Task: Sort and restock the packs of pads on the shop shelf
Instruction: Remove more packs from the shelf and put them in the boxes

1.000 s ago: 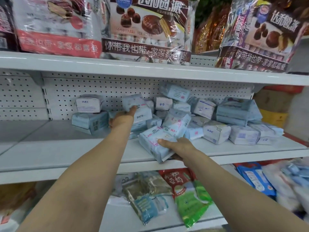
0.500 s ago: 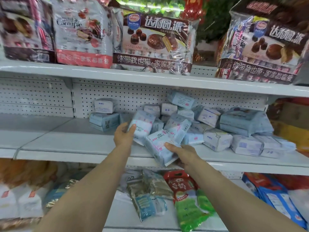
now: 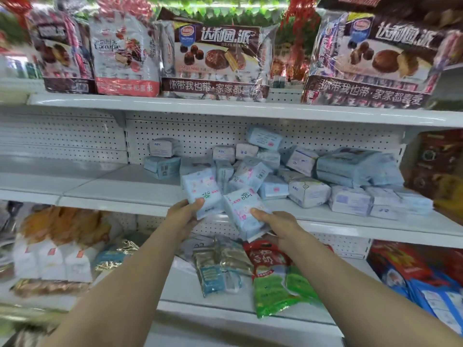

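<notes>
A jumble of pale blue pad packs (image 3: 308, 176) lies on the white middle shelf (image 3: 120, 189), piled against the pegboard back. My left hand (image 3: 184, 212) grips one flat blue pack with pink print (image 3: 200, 189) from below, held in front of the shelf edge. Beside it, my right hand (image 3: 274, 221) grips a second matching pack (image 3: 241, 211), thumb on its face. The two packs sit side by side and touch or overlap at their inner edges. Two neat packs (image 3: 162, 159) stand stacked at the pile's left.
Large bags of chocolate pies (image 3: 215, 58) fill the shelf above. On the lower shelf lie a green and red bag (image 3: 273, 279), clear snack packs (image 3: 220, 266) and blue and red boxes (image 3: 421, 279) at right. The middle shelf's left part is bare white metal.
My left hand took a pack from the pile and drew it back to the shelf edge. The right hand pulled its pack toward me. The camera tilted up.
</notes>
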